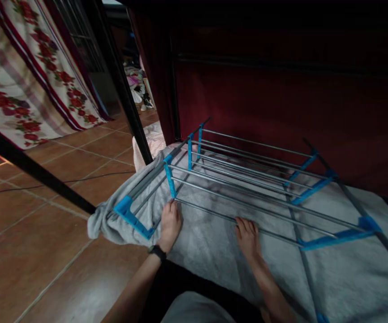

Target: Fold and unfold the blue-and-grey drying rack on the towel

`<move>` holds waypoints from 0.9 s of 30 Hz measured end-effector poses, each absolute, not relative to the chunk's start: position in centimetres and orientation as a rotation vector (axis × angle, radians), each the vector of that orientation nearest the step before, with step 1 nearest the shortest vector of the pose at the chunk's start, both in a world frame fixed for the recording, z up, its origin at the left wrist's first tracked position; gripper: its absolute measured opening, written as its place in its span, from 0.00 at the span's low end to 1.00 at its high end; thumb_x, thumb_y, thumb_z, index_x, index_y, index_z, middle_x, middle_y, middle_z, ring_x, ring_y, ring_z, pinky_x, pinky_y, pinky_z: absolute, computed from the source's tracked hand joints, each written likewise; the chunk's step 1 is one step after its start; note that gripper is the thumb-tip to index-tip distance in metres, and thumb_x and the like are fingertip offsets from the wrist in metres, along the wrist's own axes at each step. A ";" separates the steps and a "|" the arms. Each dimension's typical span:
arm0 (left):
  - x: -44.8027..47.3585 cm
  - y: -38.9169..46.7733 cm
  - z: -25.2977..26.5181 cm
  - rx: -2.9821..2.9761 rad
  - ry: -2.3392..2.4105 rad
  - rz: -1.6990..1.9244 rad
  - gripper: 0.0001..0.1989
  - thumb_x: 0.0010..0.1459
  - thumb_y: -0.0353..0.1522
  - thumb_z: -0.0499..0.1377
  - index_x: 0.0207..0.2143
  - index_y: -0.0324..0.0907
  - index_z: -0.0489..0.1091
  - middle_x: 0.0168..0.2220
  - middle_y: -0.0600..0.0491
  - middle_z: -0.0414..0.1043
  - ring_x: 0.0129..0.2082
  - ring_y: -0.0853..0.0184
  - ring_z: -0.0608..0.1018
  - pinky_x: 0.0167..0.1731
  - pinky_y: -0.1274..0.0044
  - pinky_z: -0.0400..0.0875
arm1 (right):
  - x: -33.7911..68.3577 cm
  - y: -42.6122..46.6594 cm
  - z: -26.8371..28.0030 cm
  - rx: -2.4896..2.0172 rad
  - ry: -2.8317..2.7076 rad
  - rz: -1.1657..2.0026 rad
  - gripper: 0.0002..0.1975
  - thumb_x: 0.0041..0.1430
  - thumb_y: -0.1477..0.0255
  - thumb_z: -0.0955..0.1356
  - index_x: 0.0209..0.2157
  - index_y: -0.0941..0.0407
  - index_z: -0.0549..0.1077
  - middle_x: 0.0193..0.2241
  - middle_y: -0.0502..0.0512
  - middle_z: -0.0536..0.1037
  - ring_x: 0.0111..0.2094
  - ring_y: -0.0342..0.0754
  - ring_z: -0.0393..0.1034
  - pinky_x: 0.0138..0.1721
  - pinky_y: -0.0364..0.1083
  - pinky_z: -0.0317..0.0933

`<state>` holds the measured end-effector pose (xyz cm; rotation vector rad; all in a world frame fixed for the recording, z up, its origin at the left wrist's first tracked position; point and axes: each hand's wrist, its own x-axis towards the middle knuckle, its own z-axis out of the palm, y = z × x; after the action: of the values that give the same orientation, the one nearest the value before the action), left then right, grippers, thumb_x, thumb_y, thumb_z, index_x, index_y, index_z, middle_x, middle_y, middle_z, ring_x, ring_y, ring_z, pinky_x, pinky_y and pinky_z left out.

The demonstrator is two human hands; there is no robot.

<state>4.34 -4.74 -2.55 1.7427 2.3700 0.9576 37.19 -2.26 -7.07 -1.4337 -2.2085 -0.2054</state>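
Observation:
A rack of thin grey metal rods point(234, 184) joined by blue plastic connectors point(170, 179) rests on a grey blanket. My left hand point(171, 224), with a dark watch on its wrist, is closed at the lower end of a blue connector, where the nearest rod point(207, 210) meets it. Farther along that same rod, my right hand point(248, 235) has its fingers curled over it. A blue corner piece point(133, 217) lies left of my left hand, and a blue bracket point(338, 237) is right of my right hand.
The grey blanket point(207, 251) covers the bed beneath the rack. Black bed posts point(123, 85) rise at the left, and a dark red curtain point(264, 103) hangs behind. A cable point(89, 178) crosses the tiled floor point(46, 269). Beyond it hangs a floral curtain point(42, 58).

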 end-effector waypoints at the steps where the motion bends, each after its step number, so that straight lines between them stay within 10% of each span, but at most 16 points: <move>1: 3.9 -3.9 -2.4 1.658 2.432 0.949 0.23 0.63 0.23 0.50 0.60 0.36 0.65 0.59 0.39 0.69 0.61 0.56 0.71 0.64 0.66 0.67 | 36.6 -1.9 -6.9 -1.435 -2.250 -0.215 0.18 0.70 0.74 0.60 0.56 0.55 0.73 0.48 0.60 0.80 0.46 0.54 0.72 0.56 0.56 0.61; 27: 2.8 0.4 -4.0 1.319 2.752 0.646 0.17 0.70 0.36 0.50 0.54 0.40 0.72 0.48 0.42 0.73 0.51 0.53 0.74 0.50 0.65 0.70 | 35.1 0.3 -7.2 -1.285 -2.359 -0.159 0.13 0.73 0.71 0.61 0.47 0.54 0.76 0.35 0.57 0.81 0.37 0.54 0.75 0.43 0.53 0.64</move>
<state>2.76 0.44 -3.98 1.3192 2.7517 0.6464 35.05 0.34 -7.17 -1.2848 -2.3593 -0.1592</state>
